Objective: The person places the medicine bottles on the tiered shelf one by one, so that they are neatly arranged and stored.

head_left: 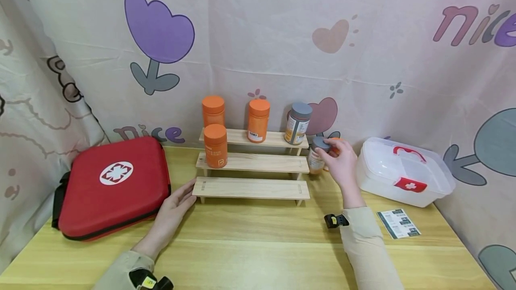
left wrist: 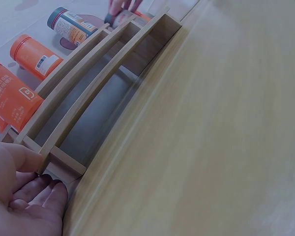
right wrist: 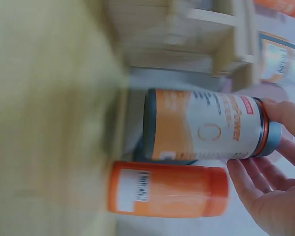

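Observation:
My right hand (head_left: 342, 160) grips a supplement bottle (head_left: 316, 160) by its grey cap, just right of the three-tier wooden stand (head_left: 251, 188). In the right wrist view, the bottle's label (right wrist: 211, 123) is white and orange, and fingers and thumb close round the cap. Beyond it stands an orange bottle (right wrist: 169, 191). My left hand (head_left: 175, 205) holds the left end of the lowest tier, thumb against the board and other fingers curled below it in the left wrist view. Two orange bottles (head_left: 258, 122) (head_left: 212, 110) and a grey-capped bottle (head_left: 298, 124) occupy the top tier; another orange bottle (head_left: 215, 146) is on the middle tier.
At the left lies a red first-aid case (head_left: 117, 191) with a white cross emblem. A clear-lidded white medicine box (head_left: 405, 173) sits at the right, with a printed card (head_left: 399, 223) in front of it. Patterned cloth (head_left: 258, 34) hangs behind the wooden table (head_left: 250, 254).

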The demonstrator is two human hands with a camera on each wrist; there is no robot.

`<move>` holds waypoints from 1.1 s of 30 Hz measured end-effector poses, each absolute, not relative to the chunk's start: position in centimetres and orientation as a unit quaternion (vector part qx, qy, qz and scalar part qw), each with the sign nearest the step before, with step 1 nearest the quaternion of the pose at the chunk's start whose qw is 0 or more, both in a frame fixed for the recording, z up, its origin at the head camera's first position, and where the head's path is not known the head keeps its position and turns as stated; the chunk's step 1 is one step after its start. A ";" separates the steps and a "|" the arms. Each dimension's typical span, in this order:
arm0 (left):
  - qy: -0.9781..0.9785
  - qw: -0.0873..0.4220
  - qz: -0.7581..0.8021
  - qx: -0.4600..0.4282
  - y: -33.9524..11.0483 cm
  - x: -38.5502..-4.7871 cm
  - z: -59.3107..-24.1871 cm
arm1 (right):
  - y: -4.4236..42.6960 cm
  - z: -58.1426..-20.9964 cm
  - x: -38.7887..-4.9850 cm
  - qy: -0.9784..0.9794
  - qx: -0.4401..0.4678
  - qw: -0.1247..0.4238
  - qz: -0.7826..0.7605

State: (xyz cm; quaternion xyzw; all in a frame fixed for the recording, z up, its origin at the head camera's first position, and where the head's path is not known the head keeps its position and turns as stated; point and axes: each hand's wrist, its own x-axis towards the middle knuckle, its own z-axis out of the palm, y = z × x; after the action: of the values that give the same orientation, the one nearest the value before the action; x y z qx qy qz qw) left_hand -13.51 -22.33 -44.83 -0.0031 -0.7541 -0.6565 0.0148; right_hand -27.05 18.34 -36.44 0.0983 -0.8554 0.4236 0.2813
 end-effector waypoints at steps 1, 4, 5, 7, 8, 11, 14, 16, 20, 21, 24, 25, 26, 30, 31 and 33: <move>-0.754 0.015 -0.656 -0.002 -22.3 -13.5 -44.8 | 18.4 -36.1 -26.9 -0.850 0.097 0.283 0.434; -0.754 0.015 -0.657 -0.002 -22.3 -13.5 -44.7 | 18.3 -35.0 -26.3 -0.834 0.095 0.290 0.459; -0.754 0.015 -0.656 -0.001 -22.3 -13.5 -44.7 | 18.3 -34.7 -26.1 -0.831 0.094 0.295 0.463; -0.754 0.015 -0.656 -0.001 -22.3 -13.5 -44.7 | 18.3 -33.9 -25.7 -0.824 0.092 0.308 0.467; -0.755 0.016 -0.656 -0.002 -22.3 -13.4 -44.7 | 18.2 -33.6 -25.5 -0.821 0.091 0.316 0.468; -0.755 0.015 -0.655 -0.001 -22.3 -13.4 -44.7 | 18.1 -32.6 -24.7 -0.816 0.087 0.338 0.461; -0.757 0.014 -0.654 -0.001 -22.4 -13.4 -44.7 | 17.9 -31.7 -23.9 -0.809 0.091 0.357 0.458; -0.757 0.013 -0.654 0.000 -22.3 -13.4 -44.7 | 17.7 -31.3 -23.4 -0.804 0.099 0.364 0.461; -0.754 0.011 -0.657 0.001 -22.2 -13.5 -44.8 | 16.8 -30.8 -22.6 -0.790 0.126 0.360 0.481; -0.753 0.011 -0.658 0.001 -22.2 -13.5 -44.8 | 16.5 -30.8 -22.4 -0.786 0.136 0.357 0.487; -0.753 0.012 -0.658 -0.001 -22.1 -13.5 -44.8 | 15.1 -30.9 -22.2 -0.778 0.163 0.343 0.500; -0.754 0.012 -0.657 -0.001 -22.1 -13.5 -44.8 | 14.6 -31.0 -22.2 -0.775 0.172 0.337 0.506; -0.754 0.013 -0.657 -0.001 -22.1 -13.5 -44.8 | 14.0 -31.2 -22.3 -0.772 0.184 0.332 0.511; -0.754 0.017 -0.656 -0.002 -22.2 -13.5 -44.7 | 11.5 -31.7 -22.8 -0.763 0.228 0.311 0.520; -0.754 0.017 -0.656 -0.002 -22.2 -13.5 -44.7 | 10.9 -31.8 -22.9 -0.761 0.237 0.305 0.521; -0.754 0.016 -0.657 -0.003 -22.3 -13.5 -44.7 | 9.8 -32.0 -23.2 -0.761 0.250 0.297 0.520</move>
State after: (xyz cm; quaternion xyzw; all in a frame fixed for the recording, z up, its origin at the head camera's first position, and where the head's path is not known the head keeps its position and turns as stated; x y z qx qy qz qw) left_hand -13.54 -22.25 -44.68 -0.0027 -0.7538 -0.6569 0.0162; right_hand -23.21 9.79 -31.99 0.2500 -0.7613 0.5196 0.2967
